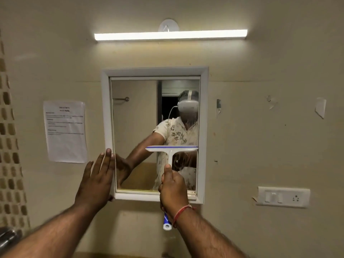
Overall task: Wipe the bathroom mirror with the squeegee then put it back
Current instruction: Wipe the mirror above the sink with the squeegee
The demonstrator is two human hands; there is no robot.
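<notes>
Right hand (172, 189) grips the squeegee (170, 155) handle — blade on the mirror (135, 127) above it; left hand (96, 179), fingers straight, presses the frame (107, 112).

mirror (135, 118): we see an upright rectangle in a white frame, flat on the wall.
squeegee (170, 150): we see it white and blue-edged, blade level across the mirror's lower right, handle down.
</notes>
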